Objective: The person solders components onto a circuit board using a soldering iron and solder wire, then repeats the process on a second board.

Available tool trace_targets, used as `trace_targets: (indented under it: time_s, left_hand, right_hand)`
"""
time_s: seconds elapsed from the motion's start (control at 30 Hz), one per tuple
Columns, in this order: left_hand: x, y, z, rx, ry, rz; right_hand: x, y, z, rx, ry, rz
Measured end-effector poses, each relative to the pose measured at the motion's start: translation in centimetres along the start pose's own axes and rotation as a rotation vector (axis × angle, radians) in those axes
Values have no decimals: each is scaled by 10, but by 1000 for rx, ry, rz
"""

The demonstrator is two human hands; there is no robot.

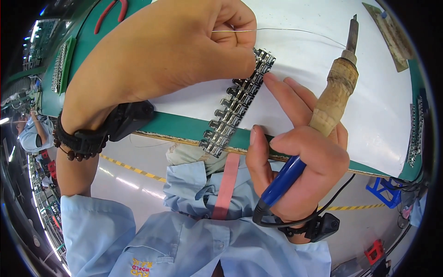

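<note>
My left hand (pixel 180 55) is closed, its curled fingers gripping a thin silvery solder wire (pixel 300 31) that runs right toward the iron. Its thumb lies against the upper end of a strip of small black boards with metal connectors (pixel 233 106). This strip slants down past the table's near edge. In my right hand (pixel 316 157) is a soldering iron (pixel 334 87) with a wooden grip and blue lower handle, its tip pointing up and away from the strip. One outstretched right fingertip comes up to the strip's right edge; whether it touches I cannot tell.
White sheet (pixel 369 124) covers much of the green tabletop (pixel 180 121). Red-handled pliers (pixel 110 14) lie far left, near a green holder with connectors (pixel 60 67). A worn flat bar (pixel 386 37) and another connector strip (pixel 415 131) lie right. Another person (pixel 34 131) is off left.
</note>
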State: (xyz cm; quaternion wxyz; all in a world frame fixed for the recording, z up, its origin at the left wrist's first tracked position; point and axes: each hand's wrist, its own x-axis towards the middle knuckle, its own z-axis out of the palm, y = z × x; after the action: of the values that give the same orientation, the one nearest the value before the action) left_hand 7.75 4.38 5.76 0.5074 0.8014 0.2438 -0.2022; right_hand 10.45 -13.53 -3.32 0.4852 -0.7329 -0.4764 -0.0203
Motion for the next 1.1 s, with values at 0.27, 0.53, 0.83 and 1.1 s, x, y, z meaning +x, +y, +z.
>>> trace_targets:
  time_s: [0.27,0.53,0.83,1.1]
  left_hand:
    - [-8,-18,-3,2,19,78]
    - [-7,-17,-9,-135,-101,21]
    - [-4,-12,-10,-132,-123,-35]
    - [-5,-39,6,-36,50,170]
  right_hand:
    - [-1,4,0,-17,-2,-46]
    - [1,0,-2,-53,-14,-54]
    - [0,4,0,-15,-23,-68]
    - [1,2,2,-36,16,-53]
